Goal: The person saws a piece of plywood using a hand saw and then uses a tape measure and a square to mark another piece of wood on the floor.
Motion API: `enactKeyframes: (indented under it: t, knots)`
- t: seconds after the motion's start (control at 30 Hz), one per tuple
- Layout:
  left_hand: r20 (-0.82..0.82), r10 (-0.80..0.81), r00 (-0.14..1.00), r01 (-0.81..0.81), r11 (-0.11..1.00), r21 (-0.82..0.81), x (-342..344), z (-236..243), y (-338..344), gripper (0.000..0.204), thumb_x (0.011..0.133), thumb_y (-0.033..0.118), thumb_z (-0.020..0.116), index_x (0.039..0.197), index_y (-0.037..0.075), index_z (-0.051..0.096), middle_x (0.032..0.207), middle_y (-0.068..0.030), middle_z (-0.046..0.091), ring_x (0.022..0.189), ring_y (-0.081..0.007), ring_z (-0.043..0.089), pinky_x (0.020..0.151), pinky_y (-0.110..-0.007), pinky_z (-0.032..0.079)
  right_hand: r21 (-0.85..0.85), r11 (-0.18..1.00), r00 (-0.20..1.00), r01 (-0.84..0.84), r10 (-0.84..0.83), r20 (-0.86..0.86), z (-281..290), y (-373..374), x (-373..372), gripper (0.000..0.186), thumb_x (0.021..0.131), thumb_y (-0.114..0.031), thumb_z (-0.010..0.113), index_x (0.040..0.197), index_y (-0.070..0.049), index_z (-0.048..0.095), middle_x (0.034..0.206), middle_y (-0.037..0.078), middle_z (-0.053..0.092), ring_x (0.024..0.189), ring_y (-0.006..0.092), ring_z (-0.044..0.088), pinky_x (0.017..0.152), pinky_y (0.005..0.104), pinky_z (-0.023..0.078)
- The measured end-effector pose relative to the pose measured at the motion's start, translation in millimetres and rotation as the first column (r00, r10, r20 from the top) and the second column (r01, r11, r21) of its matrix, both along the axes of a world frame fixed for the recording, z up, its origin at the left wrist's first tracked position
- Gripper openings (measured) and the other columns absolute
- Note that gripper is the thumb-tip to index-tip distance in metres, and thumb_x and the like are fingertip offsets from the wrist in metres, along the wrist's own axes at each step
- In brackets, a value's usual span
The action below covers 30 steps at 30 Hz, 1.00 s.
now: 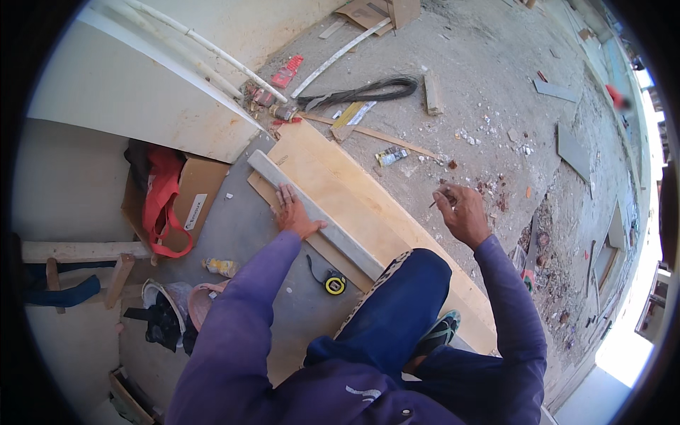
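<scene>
A long, narrow grey bar (340, 244) lies lengthwise on a pale wooden board (333, 185), its near end hidden behind my knee. Across the bar and its left edge rests my left hand (296, 214), fingers spread flat and thumb apart, pressing down. To the right, my right hand (464, 214) is held above the board's right side and the ground, thumb and forefinger pinched. A thin dark tip (433, 205) pokes out of that pinch, too small to name. A yellow-and-black tape measure (334, 285) lies left of the board, its black strap loose.
An open cardboard box (202, 185) with a red strapped bag (164, 191) stands at left, near a bucket (166, 308) and a wooden stand (78, 251). Beyond the board are a coil of dark wire (375, 91), a white pipe (340, 57), wood scraps and rubble.
</scene>
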<state>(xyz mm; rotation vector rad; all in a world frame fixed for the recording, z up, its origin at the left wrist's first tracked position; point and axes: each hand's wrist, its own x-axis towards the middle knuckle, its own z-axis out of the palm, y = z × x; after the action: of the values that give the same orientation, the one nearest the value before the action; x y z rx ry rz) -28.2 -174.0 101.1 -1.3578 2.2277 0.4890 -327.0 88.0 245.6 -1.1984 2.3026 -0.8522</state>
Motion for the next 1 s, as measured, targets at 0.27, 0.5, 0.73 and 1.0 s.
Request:
enactKeyframes:
  t: [0.27,0.5,0.73,1.0]
  knots:
    - [0.062,0.016,0.998,-0.016,1.000,0.000,-13.6,9.6,1.4,0.158,0.067,0.065,0.096,0.172,-0.004,0.000,0.182,-0.0234,-0.002,0.170,-0.0336,0.002,0.134,-0.060,0.015,-0.001,0.974,0.925,-0.227,0.216,0.311,-113.4,-128.7,43.4,0.013,0.087,-0.009,0.075,0.092,0.003,0.074,0.085,0.023,0.076,0.076,0.0362,0.076,0.073,0.0445,0.059]
    - [0.081,-0.001,0.997,-0.001,1.000,0.020,-17.2,-10.4,-2.5,0.160,0.066,0.063,0.097,0.171,-0.007,-0.002,0.181,-0.0278,-0.004,0.169,-0.0385,0.002,0.133,-0.059,0.019,-0.159,0.979,0.949,-0.129,0.169,0.267,-191.3,-256.0,113.3,0.014,0.097,-0.011,0.065,0.098,0.002,0.070,0.090,0.026,0.075,0.085,0.0443,0.075,0.078,0.0513,0.059]
    - [-0.007,0.029,1.000,-0.029,0.999,0.028,-7.0,-6.3,-4.6,0.161,0.065,0.061,0.099,0.170,-0.007,-0.002,0.180,-0.0293,-0.002,0.169,-0.0407,0.004,0.132,-0.061,0.021,-0.173,0.962,0.973,-0.211,0.224,0.058,-209.8,-337.1,164.7,0.015,0.104,-0.013,0.054,0.113,-0.001,0.058,0.093,0.028,0.072,0.087,0.0487,0.072,0.076,0.0583,0.056]
    - [-0.041,0.026,0.999,-0.025,1.000,0.013,-6.7,1.8,-4.1,0.161,0.066,0.058,0.099,0.170,-0.007,-0.005,0.179,-0.0294,0.004,0.168,-0.0427,0.011,0.131,-0.065,0.022,-0.174,0.933,0.949,-0.315,0.309,-0.061,-222.1,-371.5,185.3,0.022,0.105,-0.013,0.049,0.120,-0.004,0.062,0.099,0.025,0.074,0.088,0.0472,0.073,0.076,0.0569,0.058]
